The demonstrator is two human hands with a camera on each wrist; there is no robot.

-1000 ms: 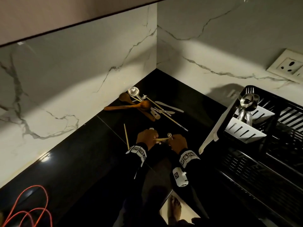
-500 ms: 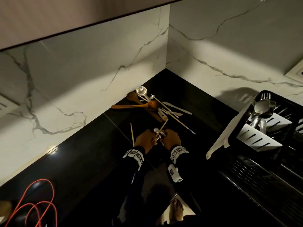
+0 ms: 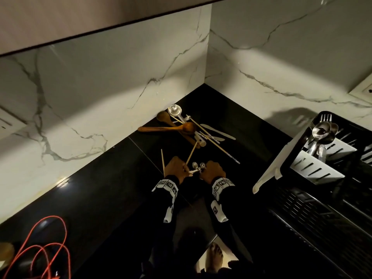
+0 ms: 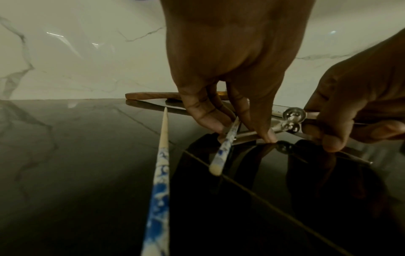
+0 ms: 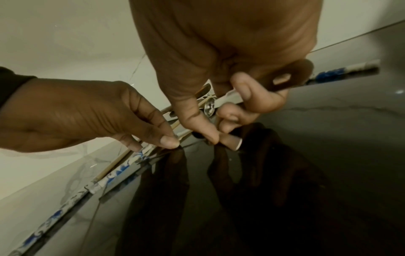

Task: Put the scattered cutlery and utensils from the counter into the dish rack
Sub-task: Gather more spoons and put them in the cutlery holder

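My left hand point(image 3: 186, 170) pinches a blue-patterned chopstick point(image 4: 225, 145) low over the black counter point(image 3: 112, 188), its far end pointing toward the pile. It also touches a steel handle. My right hand point(image 3: 203, 171) curls round small steel spoons point(image 4: 293, 115), their bowls showing between the two hands. A second chopstick point(image 3: 162, 160) lies on the counter left of my left hand. The pile in the corner holds wooden spoons point(image 3: 169, 128), a steel ladle point(image 3: 174, 110), white knives point(image 3: 218, 130) and long chopsticks point(image 3: 219, 147). The black dish rack point(image 3: 314, 208) stands at the right.
The rack's white cutlery holder point(image 3: 314, 168) has steel spoons point(image 3: 322, 131) and a fork standing in it. A white spatula point(image 3: 269, 170) leans on the rack's left side. Red cable point(image 3: 46, 248) loops at the near left. Marble walls close the corner.
The chopstick lay crosswise between my hands and has swung so that it points away toward the pile. Both hands stay close together over the counter.
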